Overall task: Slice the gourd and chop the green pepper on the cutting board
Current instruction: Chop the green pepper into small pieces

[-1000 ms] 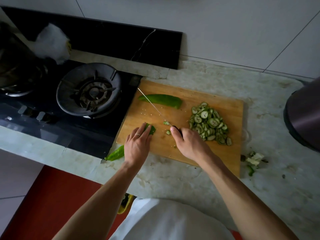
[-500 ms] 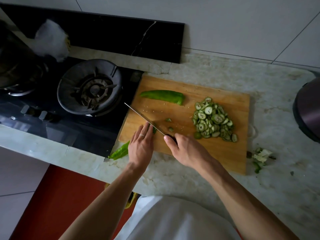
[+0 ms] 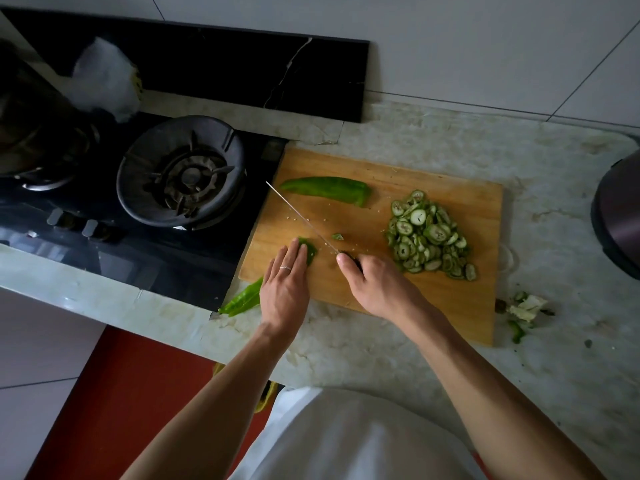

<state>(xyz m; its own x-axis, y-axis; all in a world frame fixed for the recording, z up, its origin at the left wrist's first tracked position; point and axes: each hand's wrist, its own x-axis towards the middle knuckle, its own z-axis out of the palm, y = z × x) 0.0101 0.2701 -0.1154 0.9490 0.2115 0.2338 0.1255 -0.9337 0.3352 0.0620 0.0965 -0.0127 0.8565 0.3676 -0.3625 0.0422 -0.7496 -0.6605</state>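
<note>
Pinning pepper strip under flat left hand; right hand gripping knife, risking nicking near fingertips.

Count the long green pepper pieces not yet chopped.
2: one lies at the cutting board's far side; one runs off its near-left edge under the left hand. More may be hidden.

No readable text, label, brand, number or sign appeared on anything in view.
</note>
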